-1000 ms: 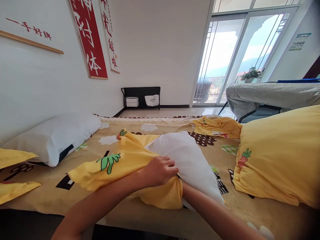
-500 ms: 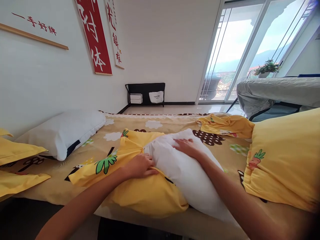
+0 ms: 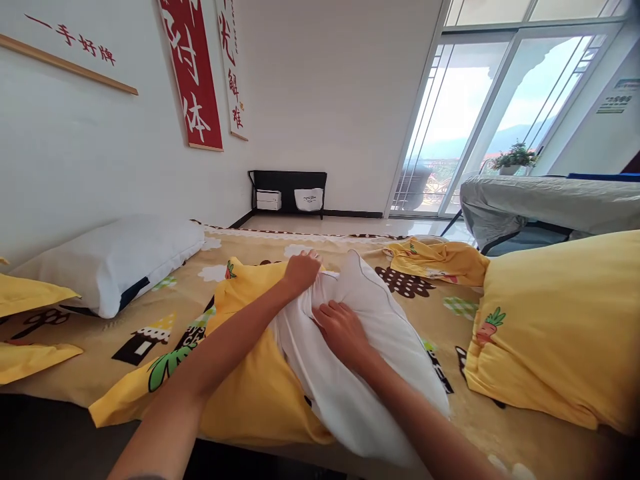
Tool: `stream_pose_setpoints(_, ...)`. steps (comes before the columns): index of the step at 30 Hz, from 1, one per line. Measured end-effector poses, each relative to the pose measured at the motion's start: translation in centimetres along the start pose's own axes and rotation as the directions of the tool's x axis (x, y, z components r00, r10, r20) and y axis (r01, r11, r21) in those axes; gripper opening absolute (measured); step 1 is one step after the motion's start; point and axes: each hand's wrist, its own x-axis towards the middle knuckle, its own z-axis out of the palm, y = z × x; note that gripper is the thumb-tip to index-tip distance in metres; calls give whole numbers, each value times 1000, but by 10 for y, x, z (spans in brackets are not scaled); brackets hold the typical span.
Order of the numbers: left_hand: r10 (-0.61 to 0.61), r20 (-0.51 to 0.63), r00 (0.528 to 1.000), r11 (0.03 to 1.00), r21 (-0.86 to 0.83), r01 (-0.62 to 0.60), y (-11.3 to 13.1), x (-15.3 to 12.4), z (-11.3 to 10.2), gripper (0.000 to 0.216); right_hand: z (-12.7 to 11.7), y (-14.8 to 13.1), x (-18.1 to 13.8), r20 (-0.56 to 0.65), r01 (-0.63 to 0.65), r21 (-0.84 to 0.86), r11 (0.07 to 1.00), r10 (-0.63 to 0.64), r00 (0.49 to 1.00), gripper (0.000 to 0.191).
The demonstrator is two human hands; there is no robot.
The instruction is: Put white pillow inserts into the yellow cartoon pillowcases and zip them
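White pillow (image 3: 405, 340) sits partly inside a yellow pillowcase (image 3: 250, 400), both hands at work by the opening

With a clock laid over the head camera's view, the pillowcase lies at seven o'clock and the pillow's bare part bulges out at five, its other end out of sight under the yellow cloth. The left hand (image 3: 301, 272), just below the centre, bends over the far edge of the opening; its fingertips are partly hidden, so I cannot tell whether they pinch the cloth. The right hand (image 3: 345, 330), near half past five, presses on the white pillow, fingers curled and close together; whether it pinches a fold I cannot tell either.

At half past three is a plump yellow pillow (image 3: 555, 327) with a carrot print (its filling is covered). Crumpled yellow cloth (image 3: 440, 261) lies beside it at three, a second white pillow (image 3: 145, 250) at nine. All rest on a tan printed sheet (image 3: 450, 333).

At eleven, a black rack (image 3: 287, 180) holds a white box (image 3: 269, 200) and a white bag (image 3: 309, 199). A red scroll (image 3: 195, 80) hangs at half past ten. Glass doors (image 3: 460, 120) stand towards two; just above three is a grey-covered table (image 3: 555, 197), a potted plant (image 3: 515, 158) showing over it
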Motion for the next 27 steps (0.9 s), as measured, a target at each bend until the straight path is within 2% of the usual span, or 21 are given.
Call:
stream_pose_setpoints(2, 20, 8, 1000, 996, -90, -19, 12, 11, -4, 11, -1, -15, 2, -40, 50, 43, 998, -49, 998, 22)
stream_pose_setpoints(5, 15, -4, 1000, 976, -218, -15, 28, 17, -9, 20, 2, -25, 8, -89, 105, 104, 989, -96, 991, 32)
stream_pose_setpoints(8, -5, -82, 997, 936, -351, -24, 41, 12, -21, 28, 5, -18, 21, -92, 39, 133, 990, -26, 995, 28)
stream_pose_setpoints(10, -35, -182, 983, 839, -540, -70, 49, 7, -40, 32, -5, -10, 33, -105, -39, 91, 995, 49, 993, 23)
stream_pose_setpoints(12, -88, -319, 944, 658, -729, -186, 57, 4, -68, 34, -27, -6, 43, -177, -75, 15, 997, 76, 981, 24)
stream_pose_setpoints(14, -107, -468, 877, 519, -779, -352, 64, 0, -100, 35, -55, -7, 49, -287, -78, -59, 995, 58, 956, 27)
stream_pose_setpoints(16, -46, -597, 801, 486, -713, -505, 69, -7, -127, 36, -74, -9, 49, -383, -100, -95, 990, 56, 922, 29)
stream_pose_setpoints(18, 93, -657, 748, 509, -615, -603, 70, -16, -136, 37, -73, -9, 43, -433, -131, -82, 988, 83, 897, 32)
stream_pose_setpoints(20, 263, -607, 750, 539, -552, -636, 65, -28, -122, 35, -51, -4, 34, -419, -132, -37, 991, 104, 902, 35)
stream_pose_setpoints(23, 472, -365, 803, 608, -524, -596, 47, -45, -67, 30, -1, 9, 12, -298, -49, 47, 998, 61, 953, 39)
stream_pose_setpoints(25, 468, -216, 857, 700, -501, -509, 33, -55, -28, 29, 22, 19, -8, -199, 35, 128, 991, -9, 980, 39)
stream_pose_setpoints(27, 382, -160, 910, 785, -463, -411, 20, -65, -1, 31, 31, 28, -32, -133, 82, 247, 966, -50, 990, 37)
